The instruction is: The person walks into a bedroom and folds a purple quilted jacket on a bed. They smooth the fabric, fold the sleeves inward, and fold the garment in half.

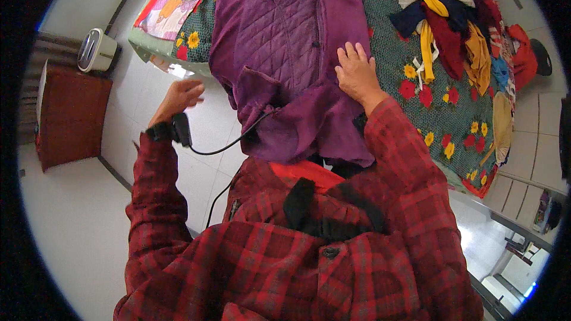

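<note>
A purple garment (pixel 281 40) with a quilted middle panel lies spread on the bed in front of me. Its near part hangs in folds over the bed's edge towards my lap. My right hand (pixel 358 73) rests flat on the garment's right side, fingers slightly spread, holding nothing. Off to the left, my left hand (pixel 184 96) is raised in front of the floor, apart from the garment. Its fingers are loosely bent and nothing shows in them. A black device (pixel 180 129) is strapped at my left wrist, and a black cable (pixel 223 147) runs from it across the garment's folds.
Mixed clothes (pixel 446 18) are heaped on the flowered bedspread (pixel 401 111) at the right. A hand fan (pixel 502 125) lies by the bed's right edge. A cartoon-print blanket (pixel 167 9) covers the far left corner. A white bin (pixel 99 51) and a brown cabinet (pixel 73 113) stand left.
</note>
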`<state>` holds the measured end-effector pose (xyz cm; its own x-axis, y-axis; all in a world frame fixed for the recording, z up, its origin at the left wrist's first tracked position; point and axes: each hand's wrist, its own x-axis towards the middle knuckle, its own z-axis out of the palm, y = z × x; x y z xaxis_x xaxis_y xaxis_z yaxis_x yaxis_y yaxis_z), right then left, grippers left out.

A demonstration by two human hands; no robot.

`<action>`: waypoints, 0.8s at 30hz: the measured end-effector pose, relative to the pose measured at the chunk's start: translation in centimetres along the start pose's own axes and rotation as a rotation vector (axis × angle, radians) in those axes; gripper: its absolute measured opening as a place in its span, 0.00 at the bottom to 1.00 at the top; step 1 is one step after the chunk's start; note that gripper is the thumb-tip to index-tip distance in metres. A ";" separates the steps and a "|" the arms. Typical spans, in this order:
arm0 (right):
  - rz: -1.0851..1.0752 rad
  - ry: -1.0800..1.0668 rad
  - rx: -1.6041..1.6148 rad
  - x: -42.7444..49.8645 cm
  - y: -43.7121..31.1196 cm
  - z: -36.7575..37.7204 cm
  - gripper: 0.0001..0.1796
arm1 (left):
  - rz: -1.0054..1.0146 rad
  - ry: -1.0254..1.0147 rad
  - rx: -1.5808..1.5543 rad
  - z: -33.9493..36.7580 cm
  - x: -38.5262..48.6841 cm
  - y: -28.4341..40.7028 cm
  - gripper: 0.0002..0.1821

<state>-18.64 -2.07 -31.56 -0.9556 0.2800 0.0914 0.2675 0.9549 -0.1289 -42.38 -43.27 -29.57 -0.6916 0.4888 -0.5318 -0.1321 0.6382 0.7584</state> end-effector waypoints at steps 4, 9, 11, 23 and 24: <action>-0.029 -0.084 0.064 -3.5 -1.1 -1.9 0.27 | -0.007 0.255 -0.258 -2.5 -3.1 -4.4 0.21; -0.160 0.036 0.195 -7.9 -4.3 -2.9 0.28 | 0.400 0.672 -0.488 -4.5 -1.8 0.5 0.17; -0.303 0.151 0.177 -9.3 -6.3 -3.1 0.30 | 0.564 0.771 -0.537 -4.4 -0.3 5.0 0.16; -0.466 -0.063 -0.008 -6.4 -12.2 -3.7 0.15 | 0.951 0.605 -0.510 -4.6 2.8 25.5 0.14; -0.460 0.019 0.108 -6.2 -11.7 -4.0 0.04 | 0.951 0.600 -0.493 -5.3 3.4 25.3 0.15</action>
<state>-15.32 -14.55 -26.64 -0.9692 -0.1668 0.1814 -0.1984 0.9648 -0.1728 -51.83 -28.63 -10.14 -0.8591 0.2026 0.4700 0.4391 -0.1803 0.8802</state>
